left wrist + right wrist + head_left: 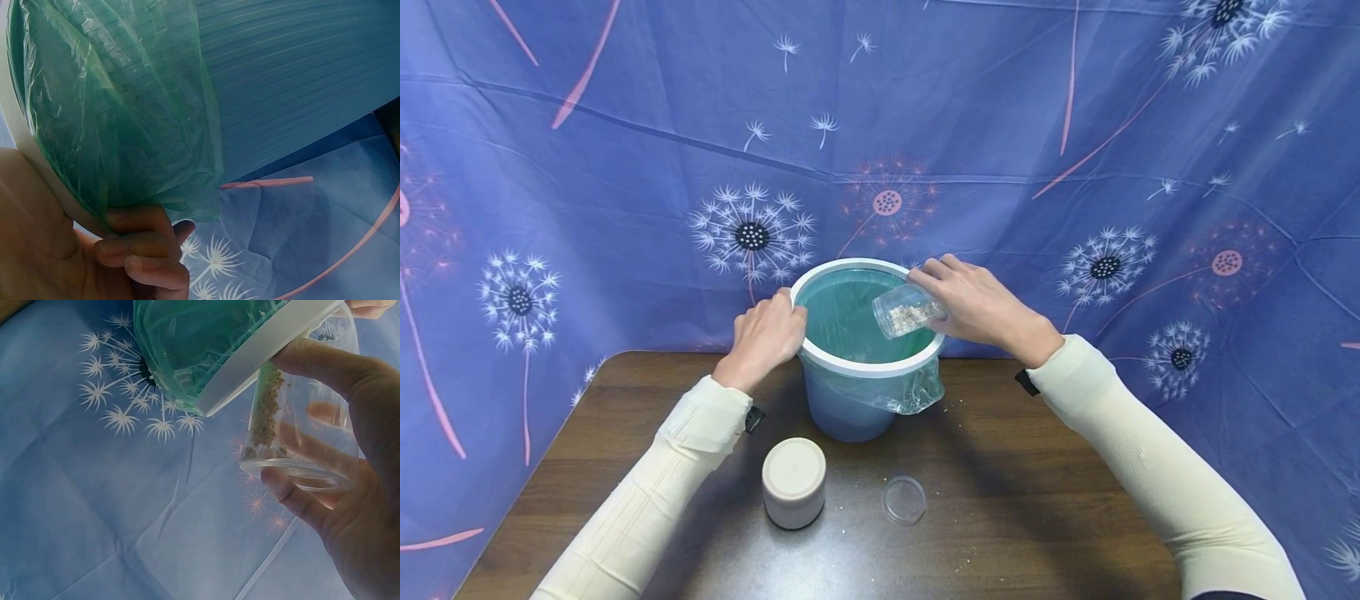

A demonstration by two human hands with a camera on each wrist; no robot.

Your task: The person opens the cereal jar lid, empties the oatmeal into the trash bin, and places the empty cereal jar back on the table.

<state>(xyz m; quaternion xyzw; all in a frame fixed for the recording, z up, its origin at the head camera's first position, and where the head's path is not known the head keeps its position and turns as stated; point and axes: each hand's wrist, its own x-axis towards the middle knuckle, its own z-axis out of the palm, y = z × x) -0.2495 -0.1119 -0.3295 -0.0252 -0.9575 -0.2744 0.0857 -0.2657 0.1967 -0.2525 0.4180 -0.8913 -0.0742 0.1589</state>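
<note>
A blue bucket (848, 408) with a white rim stands at the table's back, lined with a green plastic bag (125, 119) that folds over the rim. My left hand (769, 337) grips the rim at its left side, fingers curled under it. In my right hand (977, 304) is a clear plastic jar (901, 312), tilted with its mouth over the bucket's opening. Pale crumbly bits (267, 412) lie along the jar's lower side in the right wrist view. The fingers and thumb wrap around the jar near its base.
On the brown wooden table (1037, 500), a pale lidded canister (793, 483) stands in front of the bucket. A clear round lid (904, 500) lies to its right, with small crumbs scattered around. Blue dandelion-print cloth (970, 108) hangs behind.
</note>
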